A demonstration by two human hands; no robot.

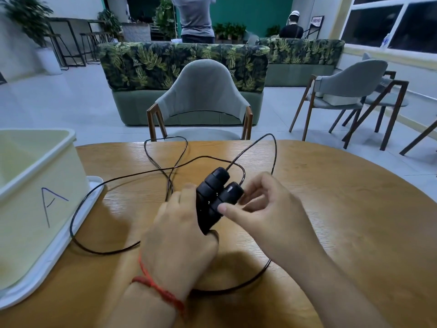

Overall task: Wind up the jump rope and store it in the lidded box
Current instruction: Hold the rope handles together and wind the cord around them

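Observation:
Two black jump rope handles (214,200) are held side by side, tips pointing away from me. My left hand (179,235) is wrapped around their lower ends. My right hand (264,207) touches the right handle with its thumb, the fingers curled loosely beside it. The thin black rope (99,185) runs from the handle tips and lies in loose loops across the wooden table (343,221), one loop passing beside the box. The pale yellow box (40,190), marked "A", stands open at the left on its white lid (59,254).
A grey chair (201,95) stands at the table's far edge, with a leaf-patterned sofa (184,65) behind it. More chairs (350,91) are at the right. Two people are in the background, far from the table.

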